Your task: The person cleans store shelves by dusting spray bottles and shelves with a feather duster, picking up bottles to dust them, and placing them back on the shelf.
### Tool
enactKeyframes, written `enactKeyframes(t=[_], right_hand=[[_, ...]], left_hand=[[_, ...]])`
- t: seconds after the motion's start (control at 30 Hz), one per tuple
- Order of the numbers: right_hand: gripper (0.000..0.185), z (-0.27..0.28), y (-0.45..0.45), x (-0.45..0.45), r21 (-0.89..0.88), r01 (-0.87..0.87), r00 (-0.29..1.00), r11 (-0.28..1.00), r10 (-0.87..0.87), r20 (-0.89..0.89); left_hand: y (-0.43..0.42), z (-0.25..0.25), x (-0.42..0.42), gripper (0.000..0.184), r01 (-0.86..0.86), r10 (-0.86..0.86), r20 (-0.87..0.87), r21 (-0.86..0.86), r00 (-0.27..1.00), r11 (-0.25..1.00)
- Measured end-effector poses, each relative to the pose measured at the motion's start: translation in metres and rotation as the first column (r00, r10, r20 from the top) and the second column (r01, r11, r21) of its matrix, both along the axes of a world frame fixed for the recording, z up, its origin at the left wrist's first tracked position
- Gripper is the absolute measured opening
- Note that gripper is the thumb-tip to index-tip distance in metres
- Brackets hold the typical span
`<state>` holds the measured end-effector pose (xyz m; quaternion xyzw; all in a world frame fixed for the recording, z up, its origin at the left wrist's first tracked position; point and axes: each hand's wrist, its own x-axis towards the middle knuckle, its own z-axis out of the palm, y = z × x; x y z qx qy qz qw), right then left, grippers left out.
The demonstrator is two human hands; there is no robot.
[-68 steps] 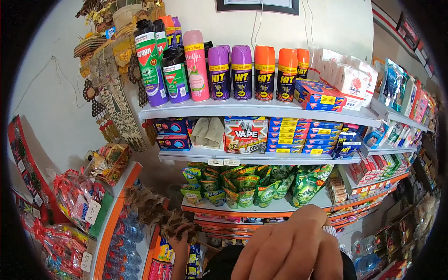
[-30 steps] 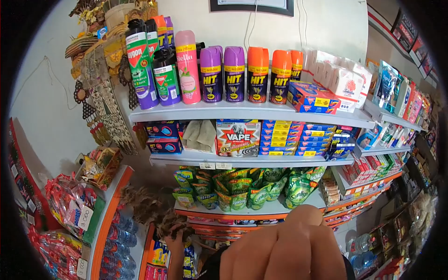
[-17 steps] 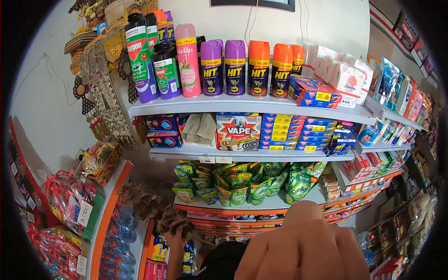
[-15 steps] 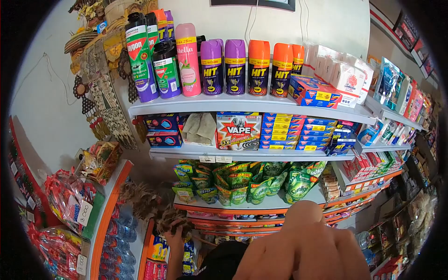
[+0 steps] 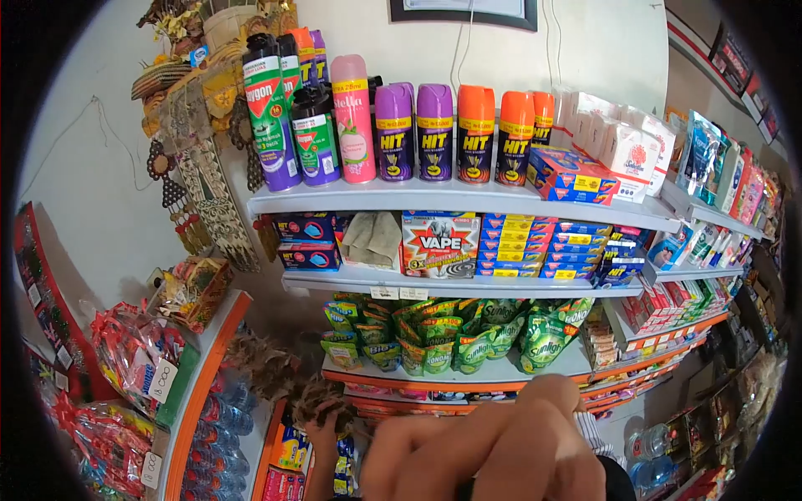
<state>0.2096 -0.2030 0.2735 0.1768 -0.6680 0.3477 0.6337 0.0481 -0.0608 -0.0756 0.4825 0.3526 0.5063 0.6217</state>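
Observation:
My left hand [image 5: 319,434] is low in the view, closed around a brown feather duster [image 5: 296,388]. Its feathers spread up and left in front of the shadowed gap beside the shelf. Large and close to the camera, my right hand [image 5: 493,447] is closed, with its fingers bent and pressed together. What those fingers hold, if anything, is hidden. Behind the right hand, green dish soap pouches [image 5: 476,351] stand on the lower shelf [image 5: 510,370]. A bit of striped cloth [image 5: 593,434] shows beside the right hand.
Spray cans [image 5: 436,134] line the top shelf [image 5: 459,196], with boxes of mosquito coils [image 5: 440,245] below. At left, an orange-edged shelf [image 5: 205,359] bears wrapped packages [image 5: 134,351], and water bottles [image 5: 221,434] sit lower. More stocked shelves [image 5: 677,338] curve away right.
The view has shifted slightly, so the shelves sit lower and farther right. My right hand has turned, moved left, and shows its fingers more bent. My left hand still grips the duster.

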Motion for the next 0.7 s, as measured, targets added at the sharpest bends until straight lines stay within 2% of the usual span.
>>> enactKeyframes(t=[0.03, 0.07, 0.13, 0.17, 0.23, 0.33, 0.37, 0.4, 0.43, 0.47, 0.5, 0.53, 0.57, 0.63, 0.67, 0.7], right_hand=[[0.054, -0.021, -0.002, 0.011, -0.175, -0.246, 0.952, 0.953, 0.272, 0.143], [0.054, -0.034, -0.004, 0.004, -0.169, -0.248, 0.948, 0.954, 0.275, 0.159], [0.071, -0.053, -0.006, -0.012, -0.108, -0.188, 0.975, 0.976, 0.198, 0.097], [0.071, -0.051, -0.008, -0.012, -0.106, -0.191, 0.974, 0.976, 0.202, 0.100], [0.079, -0.041, -0.023, -0.010, -0.205, -0.227, 0.956, 0.952, 0.257, 0.138], [0.091, -0.033, -0.042, -0.008, -0.357, -0.262, 0.927, 0.897, 0.337, 0.165], [0.091, -0.032, -0.038, -0.012, -0.358, -0.263, 0.928, 0.896, 0.336, 0.161], [0.100, -0.030, -0.029, -0.019, -0.122, -0.186, 0.922, 0.975, 0.217, 0.321], [0.109, -0.028, -0.024, -0.022, 0.134, -0.130, 0.894, 0.983, 0.058, 0.445], [0.109, -0.031, -0.029, -0.018, 0.138, -0.128, 0.892, 0.982, 0.053, 0.448], [0.110, -0.036, -0.038, -0.010, -0.081, -0.178, 0.907, 0.981, 0.195, 0.373], [0.111, -0.040, -0.043, -0.005, -0.290, -0.237, 0.910, 0.927, 0.316, 0.267], [0.111, -0.037, -0.040, -0.001, -0.284, -0.233, 0.910, 0.930, 0.312, 0.275], [0.116, -0.030, -0.036, 0.009, -0.246, -0.181, 0.861, 0.952, 0.274, 0.429], [0.117, -0.035, -0.034, 0.012, -0.332, -0.265, 0.840, 0.905, 0.386, 0.382], [0.117, -0.035, -0.036, 0.016, -0.327, -0.244, 0.845, 0.913, 0.366, 0.391]], left_hand=[[0.001, -0.004, -0.002, 0.015, 0.009, -0.009, -0.004, -0.040, 1.000, 0.999], [0.003, -0.005, 0.000, 0.016, 0.019, -0.019, -0.005, -0.080, 1.000, 0.997], [0.002, -0.002, 0.003, 0.017, 0.012, -0.013, -0.006, -0.081, 1.000, 0.997], [0.001, -0.001, 0.003, 0.018, 0.008, -0.010, -0.017, -0.088, 1.000, 0.996], [0.005, -0.014, 0.001, 0.018, -0.024, 0.017, -0.071, -0.093, 0.997, 0.995], [-0.007, 0.016, 0.007, 0.018, 0.003, -0.011, -0.091, -0.082, 0.996, 0.997], [-0.007, 0.012, 0.006, 0.018, 0.004, -0.012, -0.095, -0.085, 0.995, 0.996], [-0.006, 0.006, 0.006, 0.017, 0.005, -0.010, -0.125, -0.041, 0.992, 0.999], [-0.003, 0.002, 0.008, 0.017, 0.007, -0.006, -0.152, 0.006, 0.988, 1.000], [-0.004, 0.004, 0.009, 0.017, 0.009, -0.007, -0.149, 0.011, 0.989, 1.000], [-0.007, 0.009, 0.010, 0.018, 0.015, -0.017, -0.132, -0.017, 0.991, 1.000], [-0.009, 0.014, 0.010, 0.018, 0.022, -0.027, -0.114, -0.044, 0.993, 0.999], [-0.009, 0.015, 0.010, 0.018, 0.025, -0.028, -0.108, -0.036, 0.994, 0.999], [-0.006, 0.015, 0.012, 0.021, 0.036, -0.041, -0.069, -0.064, 0.997, 0.997], [-0.006, 0.023, 0.011, 0.019, 0.073, -0.084, -0.137, -0.084, 0.987, 0.994], [-0.001, 0.025, 0.020, 0.019, 0.095, -0.104, -0.130, -0.076, 0.986, 0.993]])
